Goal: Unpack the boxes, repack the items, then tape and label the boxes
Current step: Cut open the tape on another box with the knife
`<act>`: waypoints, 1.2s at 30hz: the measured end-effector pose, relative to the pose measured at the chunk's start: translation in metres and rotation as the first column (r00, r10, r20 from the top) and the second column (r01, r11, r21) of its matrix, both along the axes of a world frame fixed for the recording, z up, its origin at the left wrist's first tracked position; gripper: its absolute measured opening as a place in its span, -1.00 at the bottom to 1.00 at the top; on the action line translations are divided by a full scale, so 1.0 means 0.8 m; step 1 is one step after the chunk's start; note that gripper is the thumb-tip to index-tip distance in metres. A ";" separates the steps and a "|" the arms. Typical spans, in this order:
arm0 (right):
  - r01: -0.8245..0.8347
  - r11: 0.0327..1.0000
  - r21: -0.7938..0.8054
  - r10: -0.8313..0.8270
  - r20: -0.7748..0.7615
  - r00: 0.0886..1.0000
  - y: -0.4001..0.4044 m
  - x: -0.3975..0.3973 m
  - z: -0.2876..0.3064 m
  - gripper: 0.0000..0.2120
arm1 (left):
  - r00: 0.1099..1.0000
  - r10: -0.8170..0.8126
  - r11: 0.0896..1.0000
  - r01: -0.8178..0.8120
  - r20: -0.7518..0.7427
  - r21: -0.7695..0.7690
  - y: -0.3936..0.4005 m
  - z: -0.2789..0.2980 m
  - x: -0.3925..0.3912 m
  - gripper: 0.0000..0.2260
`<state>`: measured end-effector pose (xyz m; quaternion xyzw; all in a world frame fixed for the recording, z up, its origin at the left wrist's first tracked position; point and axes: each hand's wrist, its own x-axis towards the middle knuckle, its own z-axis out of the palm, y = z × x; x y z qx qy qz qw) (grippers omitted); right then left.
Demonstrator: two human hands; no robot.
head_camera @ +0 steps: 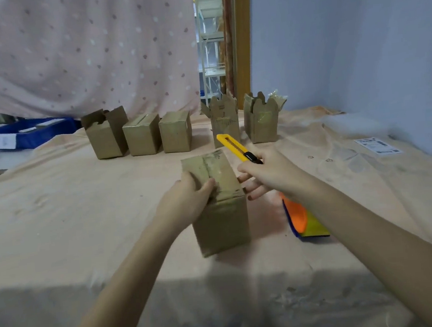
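A taped, closed cardboard box point(221, 215) stands upright in the middle of the cloth-covered table point(82, 215). My left hand point(186, 200) grips its top left edge, thumb across the lid. My right hand point(266, 174) holds a yellow utility knife point(231, 146) that points up and away; its lower fingers touch the box's right top edge. Behind stand several more boxes: an open one point(105, 137), two closed ones point(142, 134) point(175, 131), and two open ones point(225, 123) point(262, 119).
An orange, blue and yellow flat object point(305, 220) lies just right of the box, partly under my right forearm. A printed label sheet point(378, 145) lies at the far right. A blue bin point(30, 132) sits at the back left, off the cloth.
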<state>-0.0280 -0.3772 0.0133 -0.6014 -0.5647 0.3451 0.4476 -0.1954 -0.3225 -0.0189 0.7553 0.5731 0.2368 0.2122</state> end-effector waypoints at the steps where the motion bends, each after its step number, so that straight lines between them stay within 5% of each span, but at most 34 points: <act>1: 0.007 1.000 -0.006 -0.007 -0.032 0.999 -0.004 -0.003 -0.002 -0.88 | 1.000 -0.027 0.999 0.026 -0.015 -0.019 0.006 0.003 -0.003 -0.57; 8: 0.154 0.986 0.055 -0.149 -0.098 0.984 0.012 0.004 -0.012 -0.90 | 0.968 0.007 0.999 0.007 -0.253 0.054 0.016 0.033 -0.003 -0.56; 13: 0.263 0.964 0.030 -0.260 -0.078 0.962 0.075 0.020 -0.004 -0.88 | 0.891 0.086 0.980 0.005 -0.445 0.200 0.000 0.046 0.037 -0.35; 17: 0.262 0.964 -0.045 -0.265 -0.078 0.961 0.104 0.013 -0.003 -0.58 | 0.813 0.047 0.996 0.006 -0.580 0.090 0.017 0.040 0.058 -0.26; 23: 0.205 0.978 -0.046 -0.207 -0.056 0.977 0.111 0.002 -0.005 -0.56 | 0.847 0.027 0.996 0.024 -0.531 0.088 0.024 0.044 0.055 -0.46; 26: 0.219 0.975 -0.023 -0.220 -0.025 0.975 0.098 0.005 -0.001 -0.81 | 0.856 -0.057 0.990 0.117 -0.514 0.084 0.015 0.060 0.038 -0.57; 31: 0.220 0.975 -0.010 -0.219 0.050 0.974 0.050 0.023 0.016 -0.85 | 0.829 -0.249 0.960 0.280 -0.500 -0.013 0.019 0.087 -0.003 -0.28; 36: 0.079 0.995 -0.067 -0.073 0.084 0.994 -0.015 0.017 0.022 -0.89 | 0.698 -0.520 0.833 0.541 -0.493 -0.113 0.026 0.111 -0.024 -0.18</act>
